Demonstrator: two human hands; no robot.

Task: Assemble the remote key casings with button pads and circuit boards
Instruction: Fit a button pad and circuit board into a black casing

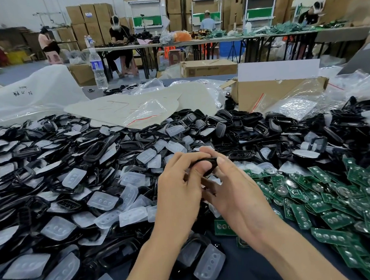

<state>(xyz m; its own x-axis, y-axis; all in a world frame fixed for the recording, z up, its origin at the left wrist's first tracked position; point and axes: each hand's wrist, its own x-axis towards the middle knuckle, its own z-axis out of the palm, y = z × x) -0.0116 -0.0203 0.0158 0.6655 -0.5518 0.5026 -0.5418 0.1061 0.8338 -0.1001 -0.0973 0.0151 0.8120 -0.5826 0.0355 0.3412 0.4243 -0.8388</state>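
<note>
Fingers (182, 160) of my left hand (180, 192) and right hand (234, 193) curl round one black casing (206, 163), held above the middle of the tabletop (241, 269). Clear button pads (101, 201) and empty black shells (50, 139) heap toward its left edge; green circuit boards (334, 195) pile by its right edge. I see a cardboard box (276, 92) open near the far edge.
</note>
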